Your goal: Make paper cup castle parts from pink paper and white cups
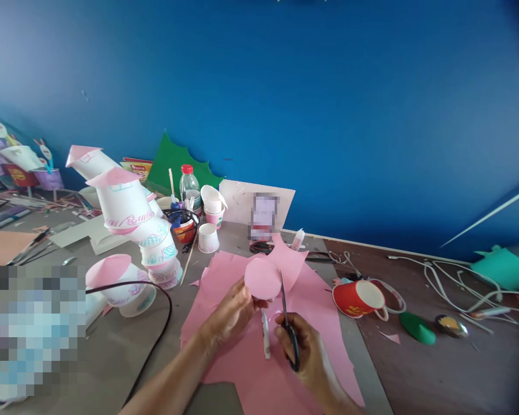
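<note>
A round pink paper disc (263, 278) is pinched in my left hand (231, 311), held up over the pink paper sheets (225, 346). My right hand (305, 349) grips black-handled scissors (290, 334), their blades pointing up along the disc's right edge. Whether the blades touch the disc I cannot tell. Between my hands a white marker (266, 334) lies on the pink sheets. Just behind the disc is a pink paper scrap (289, 259) with a curved, cut edge.
Stacked decorated paper cups (125, 199) with pink cone roofs stand at left. A black cable (166, 331) curves near my left arm. A bottle (189, 187) and white cups (208, 237) sit behind. At right are a red cup (358, 298), a green cone (417, 328) and white cables (450, 282).
</note>
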`<state>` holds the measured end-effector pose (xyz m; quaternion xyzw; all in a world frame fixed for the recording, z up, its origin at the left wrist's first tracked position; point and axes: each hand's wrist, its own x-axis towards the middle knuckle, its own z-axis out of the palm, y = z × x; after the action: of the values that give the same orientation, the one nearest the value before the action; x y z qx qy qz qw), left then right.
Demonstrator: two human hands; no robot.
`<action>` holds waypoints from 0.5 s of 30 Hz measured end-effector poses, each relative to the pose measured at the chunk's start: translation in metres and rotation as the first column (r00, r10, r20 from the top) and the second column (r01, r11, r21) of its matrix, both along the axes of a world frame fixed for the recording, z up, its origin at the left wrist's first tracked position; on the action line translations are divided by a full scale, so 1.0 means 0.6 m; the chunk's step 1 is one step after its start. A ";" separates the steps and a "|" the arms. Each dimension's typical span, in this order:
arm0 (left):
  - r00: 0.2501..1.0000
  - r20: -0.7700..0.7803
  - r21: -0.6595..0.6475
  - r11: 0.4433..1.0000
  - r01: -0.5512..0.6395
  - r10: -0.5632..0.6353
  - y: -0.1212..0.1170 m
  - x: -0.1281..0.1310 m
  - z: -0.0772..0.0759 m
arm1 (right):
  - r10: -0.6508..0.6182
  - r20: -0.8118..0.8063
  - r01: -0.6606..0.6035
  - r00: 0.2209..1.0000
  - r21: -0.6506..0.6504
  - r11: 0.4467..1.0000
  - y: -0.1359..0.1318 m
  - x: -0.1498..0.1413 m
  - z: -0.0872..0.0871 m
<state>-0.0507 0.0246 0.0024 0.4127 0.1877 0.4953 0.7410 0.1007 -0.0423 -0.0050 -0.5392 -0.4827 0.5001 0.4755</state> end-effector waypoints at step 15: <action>0.862 -0.397 -0.192 0.890 -0.414 0.316 -0.006 0.025 0.003 | 0.067 0.099 -0.069 0.993 0.011 0.998 -0.012 -0.021 -0.022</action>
<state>-0.0359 0.0208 0.0040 0.3464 0.4596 0.5145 0.6357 0.0884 -0.0494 -0.0183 -0.5431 -0.5270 0.4855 0.4376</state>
